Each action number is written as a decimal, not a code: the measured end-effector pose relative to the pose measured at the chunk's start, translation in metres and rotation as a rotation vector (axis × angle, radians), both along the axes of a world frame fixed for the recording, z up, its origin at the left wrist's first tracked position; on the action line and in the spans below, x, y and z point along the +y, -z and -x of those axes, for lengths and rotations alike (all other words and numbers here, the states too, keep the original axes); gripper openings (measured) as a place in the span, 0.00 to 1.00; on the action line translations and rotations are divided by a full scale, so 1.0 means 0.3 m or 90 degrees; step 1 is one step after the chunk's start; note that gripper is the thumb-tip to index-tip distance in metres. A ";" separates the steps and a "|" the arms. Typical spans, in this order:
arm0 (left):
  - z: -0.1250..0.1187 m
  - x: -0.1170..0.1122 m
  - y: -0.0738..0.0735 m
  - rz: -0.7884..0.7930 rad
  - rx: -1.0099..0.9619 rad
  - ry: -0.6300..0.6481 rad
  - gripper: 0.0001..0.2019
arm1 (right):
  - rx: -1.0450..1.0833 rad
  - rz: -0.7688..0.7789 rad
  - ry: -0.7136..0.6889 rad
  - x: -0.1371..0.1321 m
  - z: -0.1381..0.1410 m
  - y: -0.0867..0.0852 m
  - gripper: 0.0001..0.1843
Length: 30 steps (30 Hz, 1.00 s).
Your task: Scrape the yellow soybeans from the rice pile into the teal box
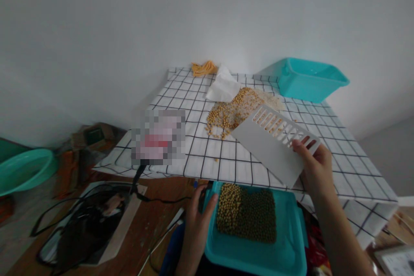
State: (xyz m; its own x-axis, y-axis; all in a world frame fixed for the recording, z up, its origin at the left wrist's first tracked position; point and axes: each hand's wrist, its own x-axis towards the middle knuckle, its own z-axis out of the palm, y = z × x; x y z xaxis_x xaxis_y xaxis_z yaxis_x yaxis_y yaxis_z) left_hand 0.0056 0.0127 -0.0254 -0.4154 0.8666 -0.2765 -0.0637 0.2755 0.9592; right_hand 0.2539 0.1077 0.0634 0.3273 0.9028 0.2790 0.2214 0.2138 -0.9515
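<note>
My right hand point(318, 164) grips a flat white plastic board point(267, 148) by one end, my thumb over its slots. The board is tilted over the table, its far edge beside a loose pile of yellow soybeans point(221, 116) mixed with pale small grains point(270, 99). Below the table's front edge is a turquoise plastic bin point(255, 254). My left hand point(198, 220) is closed around its left rim, thumb on the near side. Inside the bin, yellow soybeans point(229, 207) lie beside dark green beans point(258, 215).
A second turquoise bin point(313, 79) stands at the table's back right. White paper or cloth point(224, 86) and a yellow cloth point(203, 68) lie at the back. A blurred-out item point(158, 138) sits at the left. Cables and a black bag point(90, 224) are below left, near a green basin point(27, 170).
</note>
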 end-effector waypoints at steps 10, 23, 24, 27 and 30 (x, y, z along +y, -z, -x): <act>-0.002 -0.001 -0.022 0.019 0.013 0.000 0.19 | -0.084 -0.010 -0.004 -0.009 0.033 -0.035 0.14; -0.004 -0.002 -0.007 0.032 0.017 -0.019 0.22 | -0.149 -0.007 -0.041 0.020 0.043 -0.057 0.12; -0.005 -0.002 -0.005 0.032 0.015 -0.021 0.23 | -0.146 -0.005 -0.048 0.021 0.041 -0.056 0.13; -0.007 -0.002 -0.002 0.024 0.015 -0.023 0.21 | -0.147 -0.003 -0.078 0.020 0.038 -0.054 0.12; -0.007 -0.001 -0.001 0.016 0.015 -0.018 0.20 | -0.165 -0.007 -0.089 0.018 0.035 -0.050 0.12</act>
State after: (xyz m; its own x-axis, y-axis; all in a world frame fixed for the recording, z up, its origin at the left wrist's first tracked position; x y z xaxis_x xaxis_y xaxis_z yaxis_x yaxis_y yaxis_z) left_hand 0.0078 0.0124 -0.0250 -0.4457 0.8475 -0.2883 -0.0489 0.2985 0.9532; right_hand 0.2435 0.1132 0.0785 0.1172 0.9307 0.3465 0.4239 0.2687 -0.8649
